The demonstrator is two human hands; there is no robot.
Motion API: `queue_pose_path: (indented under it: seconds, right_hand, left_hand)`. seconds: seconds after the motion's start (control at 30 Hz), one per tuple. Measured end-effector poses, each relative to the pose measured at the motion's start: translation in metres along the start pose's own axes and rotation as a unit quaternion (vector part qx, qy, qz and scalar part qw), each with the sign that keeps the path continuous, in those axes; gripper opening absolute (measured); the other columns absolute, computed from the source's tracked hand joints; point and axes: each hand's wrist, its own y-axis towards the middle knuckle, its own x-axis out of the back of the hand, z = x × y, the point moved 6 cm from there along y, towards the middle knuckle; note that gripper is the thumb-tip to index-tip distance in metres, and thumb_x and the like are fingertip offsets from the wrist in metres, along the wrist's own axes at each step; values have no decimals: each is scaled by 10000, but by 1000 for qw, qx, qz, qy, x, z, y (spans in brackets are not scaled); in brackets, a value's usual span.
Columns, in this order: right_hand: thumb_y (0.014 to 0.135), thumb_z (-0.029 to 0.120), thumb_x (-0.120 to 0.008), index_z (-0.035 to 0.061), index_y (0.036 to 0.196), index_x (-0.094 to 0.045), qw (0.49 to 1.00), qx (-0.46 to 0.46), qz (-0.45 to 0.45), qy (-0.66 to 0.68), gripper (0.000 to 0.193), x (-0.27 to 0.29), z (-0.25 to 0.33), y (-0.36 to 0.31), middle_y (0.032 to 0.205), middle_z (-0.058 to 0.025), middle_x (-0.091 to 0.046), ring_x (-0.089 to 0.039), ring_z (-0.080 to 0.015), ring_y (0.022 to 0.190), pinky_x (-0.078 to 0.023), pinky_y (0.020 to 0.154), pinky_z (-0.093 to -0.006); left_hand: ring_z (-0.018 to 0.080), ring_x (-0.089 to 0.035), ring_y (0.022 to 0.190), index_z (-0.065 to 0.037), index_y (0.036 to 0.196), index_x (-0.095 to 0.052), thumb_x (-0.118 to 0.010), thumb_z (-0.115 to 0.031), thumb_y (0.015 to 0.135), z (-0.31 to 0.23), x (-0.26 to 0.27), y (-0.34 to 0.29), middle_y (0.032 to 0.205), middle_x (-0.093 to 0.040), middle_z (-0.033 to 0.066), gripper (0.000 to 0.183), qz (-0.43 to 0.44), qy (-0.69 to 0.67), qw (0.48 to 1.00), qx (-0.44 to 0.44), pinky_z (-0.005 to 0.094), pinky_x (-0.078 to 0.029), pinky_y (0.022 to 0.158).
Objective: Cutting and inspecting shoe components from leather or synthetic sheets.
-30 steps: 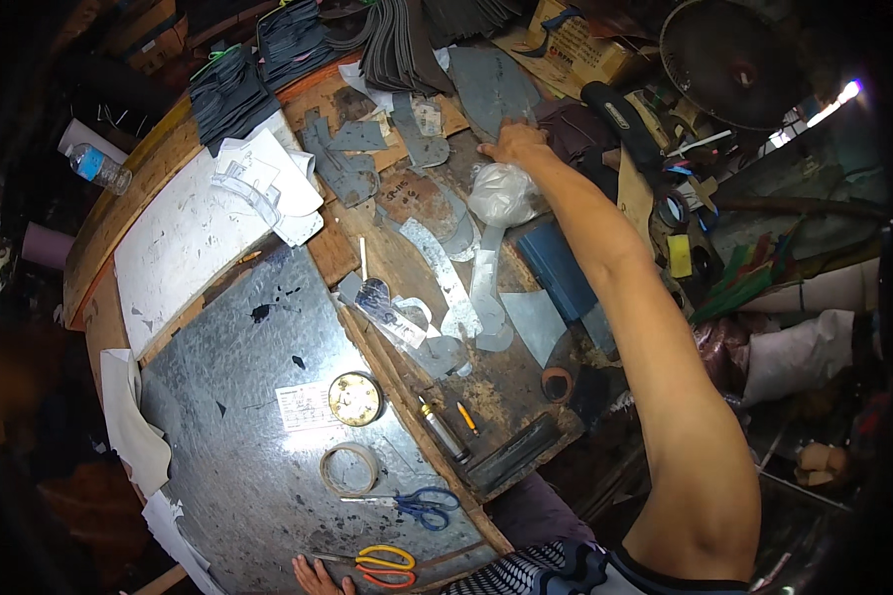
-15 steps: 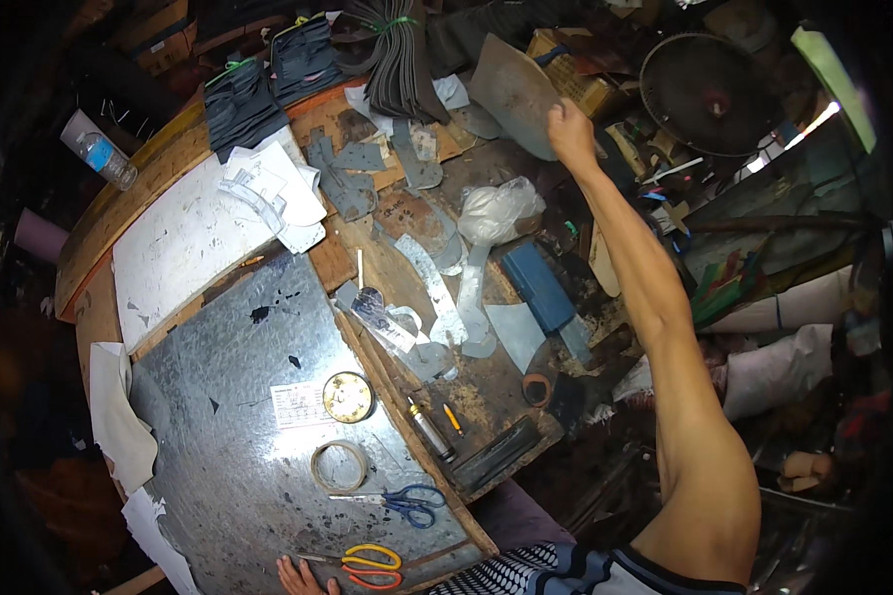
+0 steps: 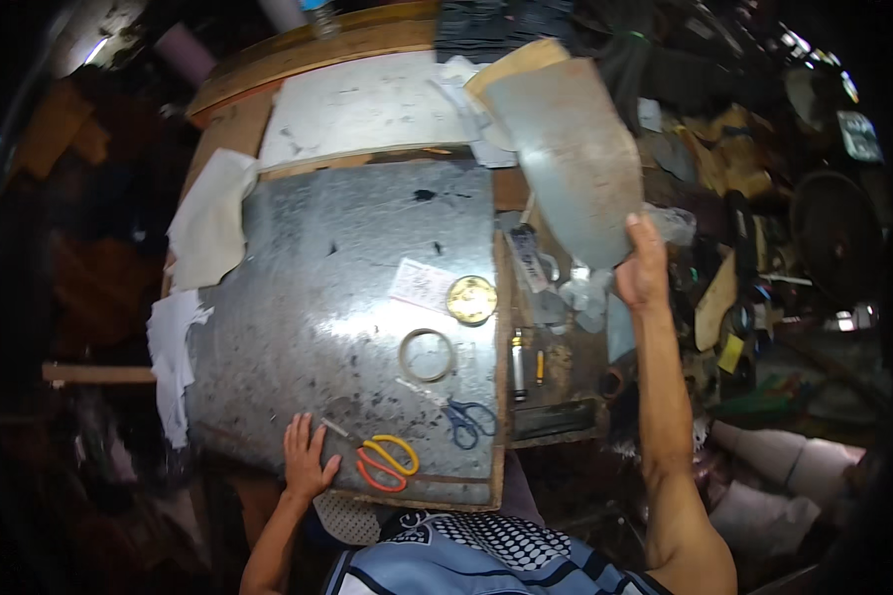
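Observation:
My right hand (image 3: 645,263) grips the lower right edge of a large, stiff grey-brown sheet (image 3: 575,159), held up above the far right of the workbench. A tan piece (image 3: 526,74) shows behind its upper left edge; whether the two are joined I cannot tell. Flat on the metal-topped table (image 3: 298,288) near its front edge lies my left hand (image 3: 309,458), fingers spread and holding nothing. Just right of it are scissors with one yellow and one red handle (image 3: 385,464). Blue-handled scissors (image 3: 466,421) lie farther right, below a roll of tape (image 3: 427,355).
A round tin (image 3: 471,299) rests beside a paper slip (image 3: 422,286). The lower wooden shelf at right carries a cutter-like tool (image 3: 519,367) and a short yellow pencil (image 3: 540,367). Pale scraps (image 3: 213,218) hang over the left edge. A white board (image 3: 367,109) lies at the back.
The sheet has come from the far right pile toward me and the table, still in my right hand. My view has turned right-to-left, and more of my left hand and forearm now shows.

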Motion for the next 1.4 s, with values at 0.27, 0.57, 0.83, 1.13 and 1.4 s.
queue_pose_path:
  seconds: [0.27,0.57,0.83,1.13,1.4]
  right_hand:
    - [933,211,-544,-19,1217,-485,969,-197,94,112,371,-142,-190,22,1196,-152,-568,-548,-243,1131,-424,1003,-410]
    - [879,286,-581,-14,1211,-501,912,-257,30,-318,455,-129,-282,52,1164,-208,-556,-573,-336,1010,-556,683,-442]
    - [823,178,-575,-14,915,-654,902,-10,45,-430,227,-114,-186,60,827,-191,-660,-635,-251,769,-493,732,-386]
    - [826,161,-540,-3,894,-637,890,-1,-135,-435,202,-18,-184,128,822,-190,-668,-654,-289,811,-492,722,-386]
    - [800,135,-520,-25,963,-637,942,-122,-164,-266,256,-39,-204,149,876,-213,-668,-646,-324,841,-482,747,-400]
  left_hand:
    - [444,-248,1350,-33,1305,-435,-508,-434,856,11,-5,-20,1450,-298,239,606,1,1,1000,-6,560,-189,1086]
    - [481,-270,1323,19,1275,-445,-520,-375,850,0,-5,-10,1435,-308,270,584,-20,-2,999,-41,582,-214,1067]
    - [479,-269,1324,-9,1284,-427,-506,-419,853,6,-7,-12,1429,-307,273,600,-7,13,1000,-17,590,-210,1063]
    - [480,-272,1321,-13,1275,-433,-484,-447,877,5,-13,-16,1421,-321,270,591,-9,9,999,-38,596,-224,1055]
    - [485,-253,1329,-37,1321,-390,-422,-482,910,14,-22,-13,1435,-301,261,607,14,34,999,-16,626,-221,1035]
